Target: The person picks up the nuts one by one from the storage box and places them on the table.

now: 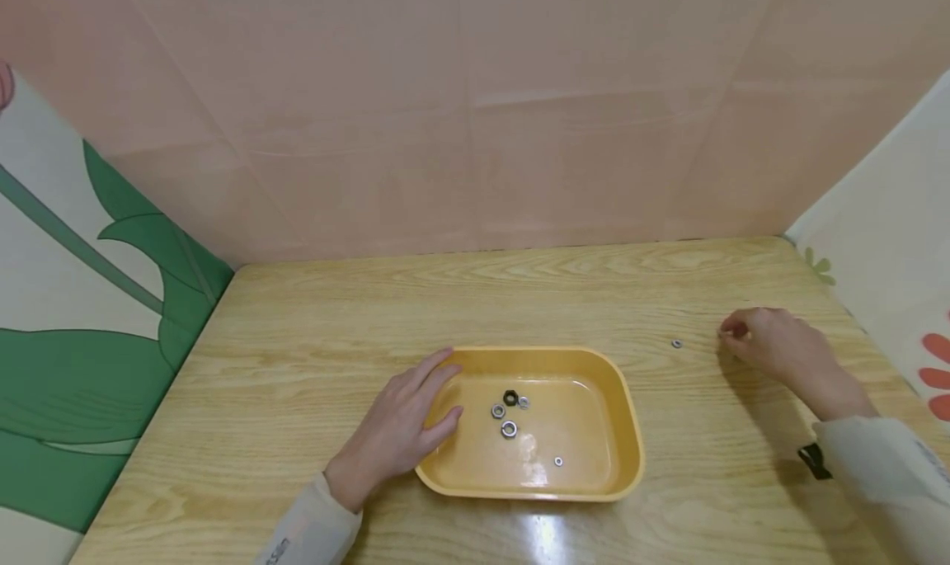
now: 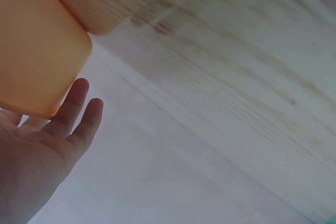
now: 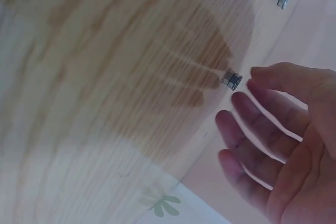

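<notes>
My left hand (image 1: 401, 421) rests over the left rim of a yellow plastic tray (image 1: 629, 416), thumb and fingers spread loosely. In the left wrist view, two of its fingers (image 2: 79, 98) extend beside the tray's corner (image 2: 47, 40). Inside the tray lie a black nut (image 1: 510, 397) and several silver nuts (image 1: 508, 429). Over the right side of the table my right hand (image 1: 779, 346) has its thumb and index finger close to a small metal nut (image 3: 232, 80), apparently without gripping it. Another small nut (image 1: 676, 344) sits on the table between that hand and the tray.
The wooden table (image 1: 297, 383) meets a pink cloth backdrop (image 1: 460, 136) at its far edge. Printed panels stand on either side, green leaves (image 1: 178, 301) left and red petals (image 1: 937, 377) right. A small black object (image 1: 815, 461) shows by the right sleeve.
</notes>
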Available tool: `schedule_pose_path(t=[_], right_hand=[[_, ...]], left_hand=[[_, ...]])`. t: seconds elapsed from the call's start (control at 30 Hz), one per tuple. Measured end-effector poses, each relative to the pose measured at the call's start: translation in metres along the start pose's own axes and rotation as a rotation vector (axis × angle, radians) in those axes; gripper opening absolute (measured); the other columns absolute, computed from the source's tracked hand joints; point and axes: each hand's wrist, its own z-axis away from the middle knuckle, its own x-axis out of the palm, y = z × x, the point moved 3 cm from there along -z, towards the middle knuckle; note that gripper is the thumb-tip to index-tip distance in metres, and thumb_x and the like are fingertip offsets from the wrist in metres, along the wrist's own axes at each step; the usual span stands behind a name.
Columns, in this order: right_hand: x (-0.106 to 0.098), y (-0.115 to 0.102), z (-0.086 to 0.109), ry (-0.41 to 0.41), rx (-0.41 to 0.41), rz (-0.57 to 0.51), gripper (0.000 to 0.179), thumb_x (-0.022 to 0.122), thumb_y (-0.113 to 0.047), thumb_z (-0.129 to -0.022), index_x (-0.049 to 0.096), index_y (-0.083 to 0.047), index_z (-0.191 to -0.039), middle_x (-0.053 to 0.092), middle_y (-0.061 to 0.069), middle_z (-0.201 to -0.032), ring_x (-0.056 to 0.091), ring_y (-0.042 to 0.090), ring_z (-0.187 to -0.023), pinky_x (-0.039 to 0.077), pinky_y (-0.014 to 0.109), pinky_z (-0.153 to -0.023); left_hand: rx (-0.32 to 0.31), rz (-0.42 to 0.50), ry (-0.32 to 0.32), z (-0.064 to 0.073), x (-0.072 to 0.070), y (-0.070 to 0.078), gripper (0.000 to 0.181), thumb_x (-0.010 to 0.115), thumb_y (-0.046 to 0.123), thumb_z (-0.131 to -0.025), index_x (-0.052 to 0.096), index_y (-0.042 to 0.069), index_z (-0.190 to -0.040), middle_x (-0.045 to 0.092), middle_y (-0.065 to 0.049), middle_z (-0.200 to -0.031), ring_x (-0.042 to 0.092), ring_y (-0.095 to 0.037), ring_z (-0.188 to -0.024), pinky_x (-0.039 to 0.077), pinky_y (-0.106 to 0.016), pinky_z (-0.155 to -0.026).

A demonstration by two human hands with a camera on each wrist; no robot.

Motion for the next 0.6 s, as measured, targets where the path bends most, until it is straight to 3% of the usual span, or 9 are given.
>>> schedule_pose_path(t=[0.27, 0.6], right_hand=[[-0.002, -0.01, 0.003, 0.073, -0.044, -0.038, 0.032, 0.067, -0.02, -0.095, 0.068, 0.007, -0.111, 0.071, 0.025, -0.097, 0.068, 0.03, -0.074, 0.054, 0.046, -0.058], [-0.005, -0.019, 0.003, 0.126, -0.058, -0.068, 0.03, 0.069, -0.019, -0.094, 0.068, 0.003, -0.115, 0.07, 0.027, -0.102, 0.069, 0.035, -0.079, 0.054, 0.048, -0.057]], left_hand=[[-0.004, -0.006, -0.001, 0.001, 0.0, -0.001, 0.05, 0.062, 0.034, -0.096, 0.053, 0.013, -0.141, 0.044, -0.009, -0.153, 0.054, -0.03, -0.13, 0.048, -0.053, -0.1], [-0.004, 0.001, 0.007, 0.0, 0.0, 0.0, 0.05, 0.063, 0.033, -0.096, 0.053, 0.013, -0.141, 0.045, -0.01, -0.152, 0.056, -0.031, -0.128, 0.048, -0.054, -0.1]])
